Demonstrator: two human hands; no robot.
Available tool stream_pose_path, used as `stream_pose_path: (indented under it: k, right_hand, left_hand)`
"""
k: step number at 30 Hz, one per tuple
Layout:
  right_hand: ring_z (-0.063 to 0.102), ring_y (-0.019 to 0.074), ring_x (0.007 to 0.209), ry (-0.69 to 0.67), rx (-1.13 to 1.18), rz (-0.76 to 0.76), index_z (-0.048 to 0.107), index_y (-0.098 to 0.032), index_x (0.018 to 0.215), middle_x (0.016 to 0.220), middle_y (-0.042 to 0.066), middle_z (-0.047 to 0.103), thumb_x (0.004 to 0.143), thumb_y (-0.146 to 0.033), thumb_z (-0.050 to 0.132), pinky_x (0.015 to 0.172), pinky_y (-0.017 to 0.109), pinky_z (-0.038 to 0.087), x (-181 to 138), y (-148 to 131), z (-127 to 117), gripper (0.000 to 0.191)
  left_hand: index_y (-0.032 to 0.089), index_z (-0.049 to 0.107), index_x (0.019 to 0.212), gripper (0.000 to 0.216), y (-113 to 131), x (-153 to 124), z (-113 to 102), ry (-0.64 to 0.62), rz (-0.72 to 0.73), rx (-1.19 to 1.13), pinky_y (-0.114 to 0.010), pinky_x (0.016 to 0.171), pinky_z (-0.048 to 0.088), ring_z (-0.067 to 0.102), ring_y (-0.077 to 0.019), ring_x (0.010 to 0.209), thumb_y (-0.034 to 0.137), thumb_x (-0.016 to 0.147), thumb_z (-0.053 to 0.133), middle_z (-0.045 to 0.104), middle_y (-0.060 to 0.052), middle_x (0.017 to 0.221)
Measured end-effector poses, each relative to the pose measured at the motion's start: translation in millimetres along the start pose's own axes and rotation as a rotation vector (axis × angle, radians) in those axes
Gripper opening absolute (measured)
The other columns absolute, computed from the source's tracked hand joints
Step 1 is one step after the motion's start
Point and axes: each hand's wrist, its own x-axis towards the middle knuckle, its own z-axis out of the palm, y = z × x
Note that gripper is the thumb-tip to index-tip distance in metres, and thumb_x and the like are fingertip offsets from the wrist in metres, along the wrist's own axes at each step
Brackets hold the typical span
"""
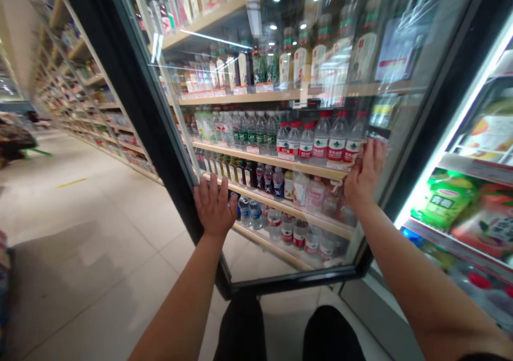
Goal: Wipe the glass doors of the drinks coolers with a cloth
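Note:
A glass cooler door with a black frame swings open in front of me. My left hand lies flat against the door's left frame edge, fingers stretched upward. My right hand presses flat on the glass near the hinge side, fingers spread. Neither hand holds anything. Through and in the glass I see shelves of water bottles with red caps and other drinks.
The open cooler at the right shows lit shelves with green and red packets. A tiled aisle floor stretches to the left beside long store shelves. My dark-trousered knees are below the door.

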Motion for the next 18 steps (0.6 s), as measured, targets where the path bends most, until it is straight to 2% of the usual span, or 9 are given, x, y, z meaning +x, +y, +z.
stream_pose_path:
  k: [6, 8, 12, 15, 18]
  right_hand:
    - [0.019, 0.0321, 0.158, 0.015, 0.009, 0.046, 0.023, -0.018, 0.164, 0.168, 0.017, 0.027, 0.104, -0.023, 0.032, 0.125, 0.068, 0.021, -32, 12, -3, 0.061]
    - [0.019, 0.0330, 0.158, 0.033, 0.013, 0.093, 0.024, -0.017, 0.164, 0.167, 0.017, 0.026, 0.103, -0.023, 0.031, 0.125, 0.068, 0.020, -24, 10, -1, 0.061]
    - [0.020, 0.0346, 0.158, 0.086, 0.047, 0.162, 0.028, -0.014, 0.163, 0.167, 0.019, 0.026, 0.104, -0.027, 0.030, 0.127, 0.063, 0.020, 19, -1, 5, 0.060]
    - [0.018, 0.0330, 0.159, 0.050, 0.046, 0.080, 0.024, -0.017, 0.164, 0.169, 0.016, 0.024, 0.105, -0.026, 0.030, 0.127, 0.065, 0.019, 24, -19, 9, 0.060]
    - [0.015, 0.0311, 0.160, -0.022, 0.036, -0.146, 0.017, -0.021, 0.166, 0.169, 0.015, 0.024, 0.104, -0.020, 0.033, 0.125, 0.067, 0.022, -2, -40, 12, 0.064]
  left_hand:
    - [0.018, 0.042, 0.157, 0.060, 2, 0, -3, -0.002, -0.002, -0.015, -0.052, 0.130, 0.014, 0.012, -0.0285, 0.159, 0.036, 0.100, 0.052, 0.040, -0.017, 0.161]
    - [0.019, 0.044, 0.156, 0.059, 2, -1, -3, -0.024, -0.026, -0.034, -0.053, 0.130, 0.013, 0.014, -0.0291, 0.158, 0.037, 0.100, 0.053, 0.040, -0.016, 0.161]
    - [0.018, 0.048, 0.153, 0.056, 2, -1, -2, -0.016, -0.030, -0.018, -0.052, 0.130, 0.013, 0.016, -0.0290, 0.158, 0.037, 0.100, 0.052, 0.042, -0.016, 0.160]
    - [0.018, 0.050, 0.152, 0.055, 4, 0, -3, -0.012, -0.021, -0.010, -0.051, 0.130, 0.014, 0.016, -0.0282, 0.158, 0.037, 0.101, 0.052, 0.043, -0.015, 0.159]
    - [0.020, 0.051, 0.151, 0.054, 5, 0, -4, -0.038, -0.037, -0.019, -0.051, 0.129, 0.015, 0.017, -0.0286, 0.158, 0.038, 0.101, 0.052, 0.043, -0.014, 0.159]
